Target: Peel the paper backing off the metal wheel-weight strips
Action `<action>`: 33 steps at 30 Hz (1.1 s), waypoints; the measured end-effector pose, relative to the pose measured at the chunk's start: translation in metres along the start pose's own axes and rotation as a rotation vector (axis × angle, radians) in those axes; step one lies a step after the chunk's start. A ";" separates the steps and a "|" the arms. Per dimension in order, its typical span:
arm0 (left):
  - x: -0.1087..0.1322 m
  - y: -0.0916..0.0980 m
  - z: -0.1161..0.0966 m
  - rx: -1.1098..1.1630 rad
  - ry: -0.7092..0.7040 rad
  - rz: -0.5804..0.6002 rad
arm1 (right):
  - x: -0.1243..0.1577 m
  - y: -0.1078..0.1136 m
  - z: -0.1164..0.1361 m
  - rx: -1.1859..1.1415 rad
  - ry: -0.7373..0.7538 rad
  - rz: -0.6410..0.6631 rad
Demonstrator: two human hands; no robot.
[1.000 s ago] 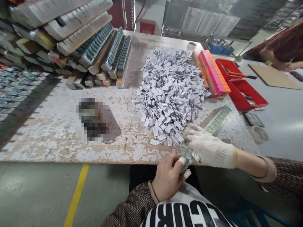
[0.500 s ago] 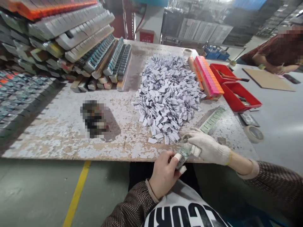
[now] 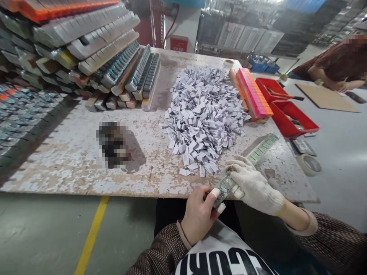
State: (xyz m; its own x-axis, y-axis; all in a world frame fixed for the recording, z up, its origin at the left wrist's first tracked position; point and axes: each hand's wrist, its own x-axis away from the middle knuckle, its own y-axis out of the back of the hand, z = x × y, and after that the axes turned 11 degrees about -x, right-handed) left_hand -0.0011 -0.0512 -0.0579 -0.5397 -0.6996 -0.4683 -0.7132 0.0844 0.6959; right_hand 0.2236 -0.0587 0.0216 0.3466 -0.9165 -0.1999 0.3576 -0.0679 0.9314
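A narrow grey-green speckled bar (image 3: 224, 187) slants up from my lap over the table's front edge. My left hand (image 3: 200, 210) is closed round its near end, with white wraps on the thumb and a fingertip. In a white knit glove, my right hand (image 3: 252, 185) has its fingers curled over the far end; what lies under them is hidden. Beyond the glove lies a pale green strip (image 3: 262, 149) marked into sections. A heap of small white paper-like pieces (image 3: 205, 118) covers the table just past my hands.
Long bars (image 3: 100, 42) with notched tops are stacked at the left. A pixelated object (image 3: 113, 145) stands left of the heap. At the right are a pink and orange block row (image 3: 254, 93), red trays (image 3: 295, 118) and a tape roll (image 3: 309, 164). Another person (image 3: 335, 65) sits beyond.
My gloved right hand has shifted slightly right and turned over the bar's far end, baring more of its middle. My left hand keeps its hold.
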 end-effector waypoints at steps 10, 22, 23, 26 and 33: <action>-0.001 0.004 0.002 0.007 -0.015 0.028 | -0.002 -0.003 -0.001 -0.042 -0.022 0.034; -0.003 0.005 0.000 0.004 0.002 0.024 | 0.004 -0.010 -0.009 -0.212 0.001 -0.098; -0.002 0.004 -0.001 0.002 0.012 0.018 | 0.008 -0.012 -0.010 -0.235 0.008 -0.142; -0.003 0.000 -0.003 -0.019 0.026 0.004 | 0.019 -0.015 -0.011 -0.239 0.024 -0.204; -0.009 -0.003 -0.006 -0.028 -0.012 0.009 | 0.028 -0.013 -0.009 -0.118 -0.009 -0.195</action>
State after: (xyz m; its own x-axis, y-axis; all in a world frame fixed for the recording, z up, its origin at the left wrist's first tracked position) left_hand 0.0082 -0.0494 -0.0527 -0.5515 -0.6904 -0.4682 -0.6955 0.0707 0.7150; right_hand 0.2365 -0.0794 0.0009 0.2534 -0.8941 -0.3694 0.5166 -0.1978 0.8331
